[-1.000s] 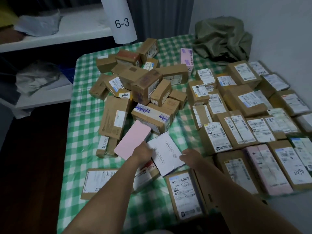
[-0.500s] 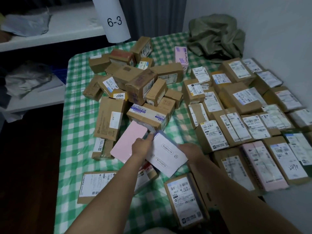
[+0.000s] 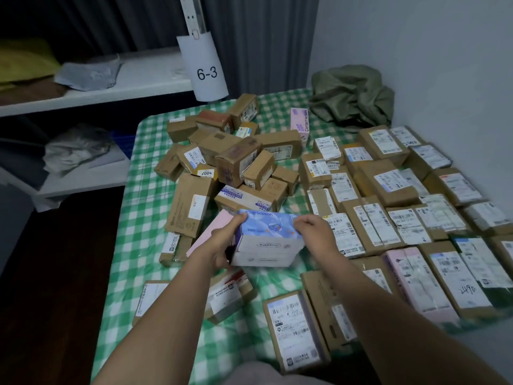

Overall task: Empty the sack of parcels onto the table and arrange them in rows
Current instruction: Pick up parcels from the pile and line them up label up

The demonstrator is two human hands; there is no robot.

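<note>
Above the green checked table (image 3: pixel 138 218) I hold a white and blue box (image 3: pixel 268 240) with both hands. My left hand (image 3: pixel 224 243) grips its left end, thumb on the blue top. My right hand (image 3: pixel 313 232) pinches its right upper edge. A flat pink parcel (image 3: pixel 211 232) lies just behind the left hand. An unsorted heap of brown cardboard parcels (image 3: pixel 233 159) fills the table's middle back. Rows of parcels with white labels up (image 3: pixel 388 218) cover the right side. The crumpled olive sack (image 3: pixel 349 98) lies at the far right corner.
Several parcels lie loose near the front edge, one labelled box (image 3: pixel 294 329) between my forearms. White shelves (image 3: pixel 97 90) with grey bags stand left of the table, with a "6-3" sign (image 3: pixel 206 73) on the post. A wall borders the right side.
Both hands have lifted the white box off the table and tipped it, so its blue face now shows. The camera has moved closer and tilted up.
</note>
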